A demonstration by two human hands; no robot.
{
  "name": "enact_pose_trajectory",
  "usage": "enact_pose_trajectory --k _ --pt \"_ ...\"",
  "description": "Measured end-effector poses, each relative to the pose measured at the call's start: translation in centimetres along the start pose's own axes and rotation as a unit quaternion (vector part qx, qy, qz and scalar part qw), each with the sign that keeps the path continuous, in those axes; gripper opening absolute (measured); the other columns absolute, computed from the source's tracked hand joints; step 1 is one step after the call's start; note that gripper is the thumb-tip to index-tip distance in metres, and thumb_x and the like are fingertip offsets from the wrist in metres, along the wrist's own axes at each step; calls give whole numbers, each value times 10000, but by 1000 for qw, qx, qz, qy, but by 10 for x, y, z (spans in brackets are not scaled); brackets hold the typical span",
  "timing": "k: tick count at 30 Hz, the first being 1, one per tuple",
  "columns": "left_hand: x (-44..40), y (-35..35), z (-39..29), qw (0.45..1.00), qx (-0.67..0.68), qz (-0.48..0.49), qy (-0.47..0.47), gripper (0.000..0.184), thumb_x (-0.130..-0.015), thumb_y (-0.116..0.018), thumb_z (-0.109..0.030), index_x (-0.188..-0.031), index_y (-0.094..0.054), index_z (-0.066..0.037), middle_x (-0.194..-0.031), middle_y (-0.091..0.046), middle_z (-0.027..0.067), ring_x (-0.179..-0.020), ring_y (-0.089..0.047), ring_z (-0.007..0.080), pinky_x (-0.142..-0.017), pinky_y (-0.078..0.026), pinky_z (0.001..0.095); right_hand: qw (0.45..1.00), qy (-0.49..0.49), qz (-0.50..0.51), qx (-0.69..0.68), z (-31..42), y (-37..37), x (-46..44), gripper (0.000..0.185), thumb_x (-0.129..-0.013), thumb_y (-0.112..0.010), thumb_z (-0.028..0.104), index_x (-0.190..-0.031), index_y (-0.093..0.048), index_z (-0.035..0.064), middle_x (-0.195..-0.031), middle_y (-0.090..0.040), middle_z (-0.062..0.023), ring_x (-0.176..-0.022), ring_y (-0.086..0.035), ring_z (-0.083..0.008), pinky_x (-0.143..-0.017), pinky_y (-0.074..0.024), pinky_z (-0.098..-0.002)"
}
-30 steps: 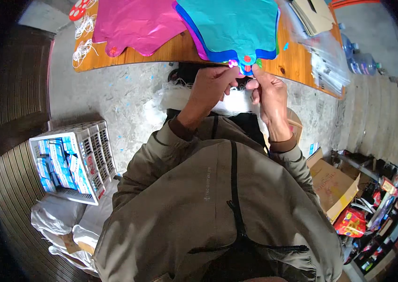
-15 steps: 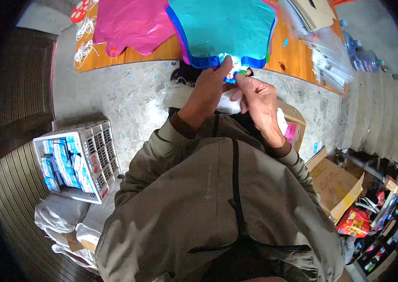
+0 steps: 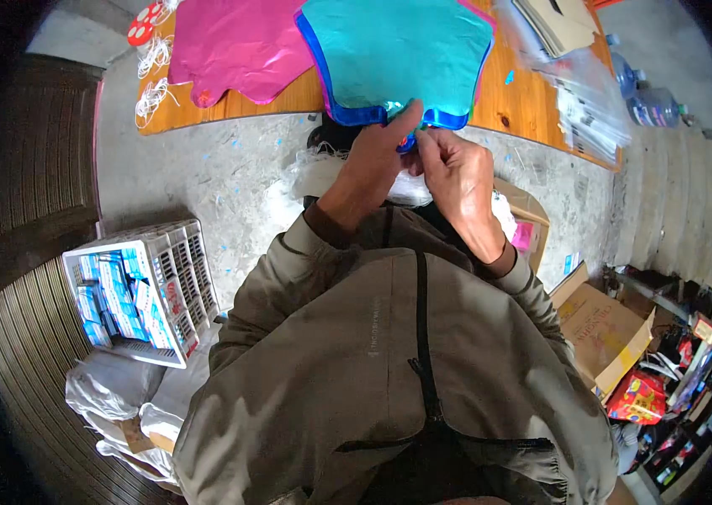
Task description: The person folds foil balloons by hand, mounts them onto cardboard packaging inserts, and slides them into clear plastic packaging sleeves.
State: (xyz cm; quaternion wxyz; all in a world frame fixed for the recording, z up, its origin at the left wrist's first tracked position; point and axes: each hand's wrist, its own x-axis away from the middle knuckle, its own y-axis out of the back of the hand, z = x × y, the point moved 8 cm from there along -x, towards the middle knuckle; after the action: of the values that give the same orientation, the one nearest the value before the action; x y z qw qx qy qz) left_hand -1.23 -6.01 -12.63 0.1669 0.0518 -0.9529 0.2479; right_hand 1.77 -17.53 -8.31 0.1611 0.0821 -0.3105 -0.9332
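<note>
Flat foil balloons lie stacked at the table's near edge, the top foil balloon (image 3: 398, 59) teal with a shiny blue border. My left hand (image 3: 374, 160) is closed on its near edge beside the neck, thumb on top. Close on the right, my right hand (image 3: 459, 172) pinches at the blue neck (image 3: 407, 143) of the same balloon, which hangs over the table edge. The fingertips partly hide this neck. A pink foil balloon (image 3: 238, 50) lies flat to the left.
Bundles of white string (image 3: 152, 97) lie on the wooden table (image 3: 524, 114) at left, plastic bags (image 3: 591, 118) at right. A white crate (image 3: 183, 286) with blue-and-white boxes stands at lower left. An open cardboard box (image 3: 600, 328) is at lower right.
My right hand has turned and its fingers have curled in closer to the neck. The bright, multicoloured part between the hands is now mostly covered. My left hand has barely moved.
</note>
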Motion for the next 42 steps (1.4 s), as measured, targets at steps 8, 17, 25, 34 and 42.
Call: enact_pose_trajectory --k 8,17,25,34,42 --pt "-8 -6 24 985 155 35 63 326 -1034 -628 -264 -1254 -613 -25 -1085 -705 153 -964 -714 221 -861 -591 346 995 2 87 -51 4 47 -31 265 -987 -675 222 -873 -773 4 -681 -725 -77 -587 -644 -110 -561 -499 -305" --pt "-4 -10 12 963 252 39 85 226 -1019 -660 -228 -1151 -634 -46 -1029 -697 102 -901 -677 212 -829 -578 367 946 288 -68 129 28 86 -206 260 -934 -670 244 -993 -741 1 -955 -731 -219 -881 -703 -378 -785 -543 -442" --pt "-3 -13 9 953 284 32 101 209 -985 -705 -194 -1110 -610 -57 -996 -667 99 -895 -637 199 -804 -541 335 936 293 58 186 36 25 -219 320 -901 -765 268 -1047 -714 -12 -897 -706 -176 -806 -669 -287 -734 -517 -395" --pt "-7 -10 15 958 263 30 114 197 -981 -709 -250 -1073 -629 -96 -935 -652 47 -790 -588 137 -665 -456 280 964 203 81 150 3 28 -243 400 -876 -785 338 -1051 -717 -15 -917 -730 -217 -844 -715 -349 -752 -538 -435" --pt "-7 -12 13 966 216 49 130 186 -989 -704 -250 -1061 -606 -110 -836 -622 -3 -611 -539 40 -489 -403 173 981 115 84 135 -4 33 -251 365 -838 -819 352 -829 -692 10 -717 -662 -104 -682 -646 -240 -668 -496 -402"
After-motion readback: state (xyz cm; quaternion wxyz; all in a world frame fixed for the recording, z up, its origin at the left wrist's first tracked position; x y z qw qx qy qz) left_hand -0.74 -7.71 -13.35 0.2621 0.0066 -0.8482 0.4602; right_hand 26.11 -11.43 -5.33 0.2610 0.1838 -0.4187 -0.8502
